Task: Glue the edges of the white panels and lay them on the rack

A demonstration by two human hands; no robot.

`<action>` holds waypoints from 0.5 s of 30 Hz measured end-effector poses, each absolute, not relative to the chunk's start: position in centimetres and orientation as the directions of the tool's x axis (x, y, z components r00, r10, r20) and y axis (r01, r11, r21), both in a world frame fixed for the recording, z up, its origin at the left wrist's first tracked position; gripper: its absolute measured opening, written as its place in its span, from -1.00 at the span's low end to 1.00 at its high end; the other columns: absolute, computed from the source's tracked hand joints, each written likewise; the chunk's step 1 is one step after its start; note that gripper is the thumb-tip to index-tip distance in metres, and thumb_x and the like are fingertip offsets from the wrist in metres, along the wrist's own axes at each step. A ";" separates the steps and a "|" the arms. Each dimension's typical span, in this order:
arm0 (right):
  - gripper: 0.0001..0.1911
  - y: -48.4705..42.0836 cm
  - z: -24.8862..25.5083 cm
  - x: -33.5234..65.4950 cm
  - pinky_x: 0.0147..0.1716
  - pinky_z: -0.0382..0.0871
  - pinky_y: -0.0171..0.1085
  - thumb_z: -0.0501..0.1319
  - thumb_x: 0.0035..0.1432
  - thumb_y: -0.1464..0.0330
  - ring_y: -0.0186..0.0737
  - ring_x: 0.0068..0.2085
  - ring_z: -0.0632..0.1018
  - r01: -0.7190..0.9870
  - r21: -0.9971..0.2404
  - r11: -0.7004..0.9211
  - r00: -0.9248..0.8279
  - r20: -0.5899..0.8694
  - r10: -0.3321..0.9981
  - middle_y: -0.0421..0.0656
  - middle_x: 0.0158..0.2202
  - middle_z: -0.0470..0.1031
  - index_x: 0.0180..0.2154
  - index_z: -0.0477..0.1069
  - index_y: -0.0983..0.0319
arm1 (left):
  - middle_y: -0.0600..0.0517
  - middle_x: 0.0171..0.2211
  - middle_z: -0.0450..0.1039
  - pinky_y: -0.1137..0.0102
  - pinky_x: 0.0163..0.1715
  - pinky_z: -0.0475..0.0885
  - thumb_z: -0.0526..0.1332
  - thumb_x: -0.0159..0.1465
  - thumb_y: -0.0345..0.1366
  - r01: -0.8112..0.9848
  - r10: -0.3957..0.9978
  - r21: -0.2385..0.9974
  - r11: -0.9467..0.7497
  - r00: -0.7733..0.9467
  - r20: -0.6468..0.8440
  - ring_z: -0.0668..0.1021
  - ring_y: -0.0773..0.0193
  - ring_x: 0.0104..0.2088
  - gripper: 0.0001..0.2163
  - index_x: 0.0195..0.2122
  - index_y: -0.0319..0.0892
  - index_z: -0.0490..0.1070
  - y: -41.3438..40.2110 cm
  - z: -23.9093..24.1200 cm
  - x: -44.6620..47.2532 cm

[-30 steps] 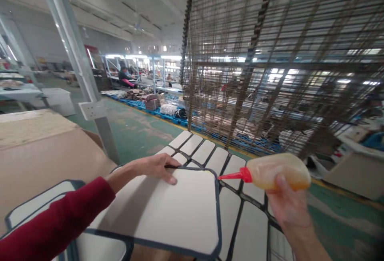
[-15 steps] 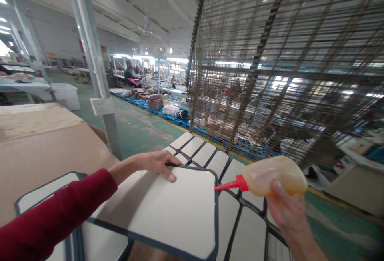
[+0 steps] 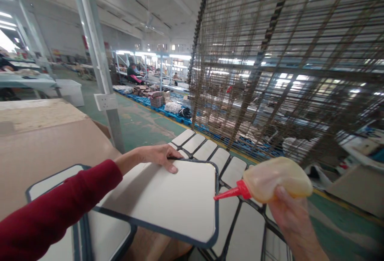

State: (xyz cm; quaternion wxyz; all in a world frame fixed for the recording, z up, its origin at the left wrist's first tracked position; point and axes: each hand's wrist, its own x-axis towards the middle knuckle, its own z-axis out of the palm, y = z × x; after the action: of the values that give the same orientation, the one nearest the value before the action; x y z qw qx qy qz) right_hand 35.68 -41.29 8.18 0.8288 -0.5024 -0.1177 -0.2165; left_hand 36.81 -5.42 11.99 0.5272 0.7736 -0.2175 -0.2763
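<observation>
At the far left we see a tan bench [image 3: 45, 149], cut off by the frame. In front of it runs a dark red sleeve [image 3: 66, 205], its upper end out of frame; it hides parts of the dark-edged boards [image 3: 108, 233] below, so we cannot count them. Behind stands a metal pole [image 3: 94, 37] with a white socket box [image 3: 106, 101]. Farther back, a seated person [image 3: 132, 73] is small and blurred. At centre, our left hand [image 3: 159, 157] pinches the far edge of a large white panel [image 3: 171, 201] with a dark border, thumb on the face, the other fingers partly hidden at the edge. The panel lies tilted above rows of smaller white pads [image 3: 249, 229], covering some of them. Beyond are piled goods [image 3: 157, 100]; any print on them is too small for us to read. A wire mesh [image 3: 252, 45] runs off the top right, blurring what lies behind. At right, our right hand [image 3: 291, 213] is wrapped round a squeeze bottle [image 3: 276, 179] of yellowish liquid, most fingers hidden behind it. Its red nozzle [image 3: 231, 193] points left, its tip at the panel's right border; whether they touch, we cannot tell.
</observation>
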 end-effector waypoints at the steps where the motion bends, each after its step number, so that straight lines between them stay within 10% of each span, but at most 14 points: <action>1: -0.35 -41.4 8.1 35.6 -0.37 0.53 -0.26 0.53 -0.35 0.31 -0.15 -0.38 0.59 0.469 -0.785 0.405 0.883 0.409 -0.231 -0.11 -0.42 0.57 -0.11 0.48 0.21 | 0.02 -0.21 0.59 0.43 -0.24 0.47 0.41 0.03 -0.14 -0.035 -0.626 0.937 -0.347 0.752 -0.204 0.57 0.18 -0.27 -0.59 -0.12 -0.19 0.56 -5.5 12.1 36.8; 15: -0.41 -41.2 8.2 35.1 -0.38 0.53 -0.23 0.52 -0.37 0.30 -0.15 -0.42 0.57 0.420 -0.794 0.441 0.907 0.377 -0.185 -0.10 -0.39 0.57 -0.17 0.51 0.18 | -0.03 -0.18 0.59 0.37 -0.20 0.48 0.42 0.03 -0.13 -0.012 -0.611 0.949 -0.314 0.768 -0.193 0.57 0.13 -0.23 -0.57 -0.09 -0.21 0.56 -5.0 11.8 36.4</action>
State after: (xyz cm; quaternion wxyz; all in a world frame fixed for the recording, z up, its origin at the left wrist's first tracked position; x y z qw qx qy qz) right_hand 35.07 -41.21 8.21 0.8405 -0.4973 -0.1178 -0.1800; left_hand 36.45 -5.04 11.80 0.5488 0.7633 -0.2040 -0.2730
